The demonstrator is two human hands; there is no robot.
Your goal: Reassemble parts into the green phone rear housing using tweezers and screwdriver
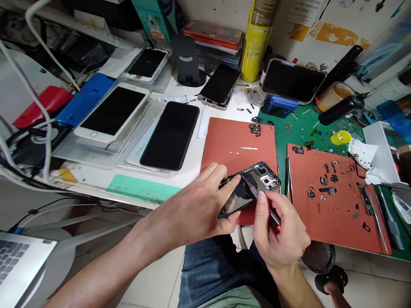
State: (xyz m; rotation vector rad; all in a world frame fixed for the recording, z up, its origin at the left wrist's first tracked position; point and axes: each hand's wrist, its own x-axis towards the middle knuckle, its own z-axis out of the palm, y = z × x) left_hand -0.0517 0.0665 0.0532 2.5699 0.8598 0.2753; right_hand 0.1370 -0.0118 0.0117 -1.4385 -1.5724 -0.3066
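Observation:
My left hand (205, 205) grips an opened phone housing (263, 173) by its lower end, thumb and fingers at opposite edges. The index finger stretches over the inside, near a round dark pad (241, 188). In my right hand (281, 226), a slim pry tool (253, 189) with a knurled metal neck is pinched between thumb and fingers. Its tip points into the housing beside the dark pad; whether it touches cannot be made out. The housing is tilted above the front edge of a reddish-brown mat (221, 137), its camera cutout at the upper right.
A second mat (337, 226) at right carries several small phone parts and tweezers (379, 220). On the left lie a black phone (170, 134) and a white phone (112, 113). Behind stand a yellow spray can (257, 42) and a phone on a blue stand (281, 106).

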